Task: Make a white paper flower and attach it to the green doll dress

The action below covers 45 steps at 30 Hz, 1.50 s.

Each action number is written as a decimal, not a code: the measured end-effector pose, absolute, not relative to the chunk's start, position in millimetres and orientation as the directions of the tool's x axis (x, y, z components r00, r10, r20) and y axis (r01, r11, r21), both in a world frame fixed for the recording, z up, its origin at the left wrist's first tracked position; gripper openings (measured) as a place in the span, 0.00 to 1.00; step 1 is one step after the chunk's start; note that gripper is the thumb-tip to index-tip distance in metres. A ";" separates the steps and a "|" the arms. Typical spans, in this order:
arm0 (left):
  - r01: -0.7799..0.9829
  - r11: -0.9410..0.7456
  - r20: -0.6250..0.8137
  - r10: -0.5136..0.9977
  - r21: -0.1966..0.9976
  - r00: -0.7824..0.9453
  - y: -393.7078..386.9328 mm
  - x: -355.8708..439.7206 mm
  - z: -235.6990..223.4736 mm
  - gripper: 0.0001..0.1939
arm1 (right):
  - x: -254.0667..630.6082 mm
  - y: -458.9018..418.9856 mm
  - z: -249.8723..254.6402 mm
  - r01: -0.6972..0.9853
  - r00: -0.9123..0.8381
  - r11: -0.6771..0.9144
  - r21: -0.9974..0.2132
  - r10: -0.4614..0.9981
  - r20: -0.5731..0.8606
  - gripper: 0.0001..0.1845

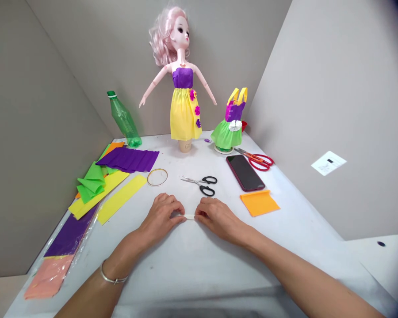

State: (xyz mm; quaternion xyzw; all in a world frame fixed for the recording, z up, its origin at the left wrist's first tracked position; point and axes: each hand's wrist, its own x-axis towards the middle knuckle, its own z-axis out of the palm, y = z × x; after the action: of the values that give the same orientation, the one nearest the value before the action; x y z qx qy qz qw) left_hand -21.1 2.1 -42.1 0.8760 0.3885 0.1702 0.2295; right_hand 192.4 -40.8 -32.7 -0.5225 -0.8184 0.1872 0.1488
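Note:
Between my two hands, low over the white table [192, 260], stretches a small narrow white strip [189, 217]; its material is too small to tell. My left hand [162, 215] pinches its left end between thumb and fingers. The right end sits in the pinch of my right hand [215, 216]. Just beyond my hands lie small scissors [200, 183] with black handles, blades spread apart and pointing left. A thin gold ring [157, 177] rests to the left of them.
At the back stand a pink-haired doll [185, 108], a small dress [230, 119] and a green bottle [124, 119]. Coloured crepe paper [128, 160] covers the left side. On the right lie a phone [245, 172], red-handled scissors [260, 160] and an orange piece [259, 203].

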 end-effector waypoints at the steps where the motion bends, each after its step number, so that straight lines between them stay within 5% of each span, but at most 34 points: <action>1: 0.596 -0.597 0.128 0.756 0.537 0.642 1.6 -20.1 -42.7 0.02 | 192.1 -40.9 -32.6 0.801 -0.405 0.379 -0.462 0.913 0.047 0.08; 45: 0.682 -0.526 0.010 0.795 0.509 0.606 2.9 -15.4 -37.6 0.07 | 186.7 -40.2 -29.6 0.866 -0.375 0.339 -0.367 0.926 -0.029 0.07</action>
State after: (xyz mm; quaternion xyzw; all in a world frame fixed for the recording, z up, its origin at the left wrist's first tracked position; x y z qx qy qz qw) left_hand -15.4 2.9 -37.6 0.8651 0.4268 0.1215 0.2340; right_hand 186.7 -40.2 -29.6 -0.5511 -0.8131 0.1631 0.0927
